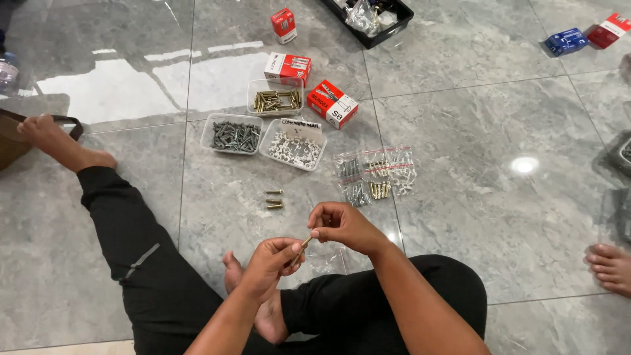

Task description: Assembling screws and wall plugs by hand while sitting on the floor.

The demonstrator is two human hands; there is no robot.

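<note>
I sit on a grey tiled floor in black trousers. My left hand [271, 261] and my right hand [343, 226] are close together above my lap, both pinching one small brass-coloured screw [303, 246] between their fingertips. Just ahead on the floor lie three loose brass screws [274, 199]. Beyond them rest several small clear bags [374, 175] filled with screws and clips.
Three clear tubs sit further out: grey nails [232, 135], brass screws [275, 100], white clips [294, 148]. Red boxes [332, 103] [288, 68] [283, 25] lie around them. A black tray [381, 23] is at the top. Another person's toes [610, 266] are at right.
</note>
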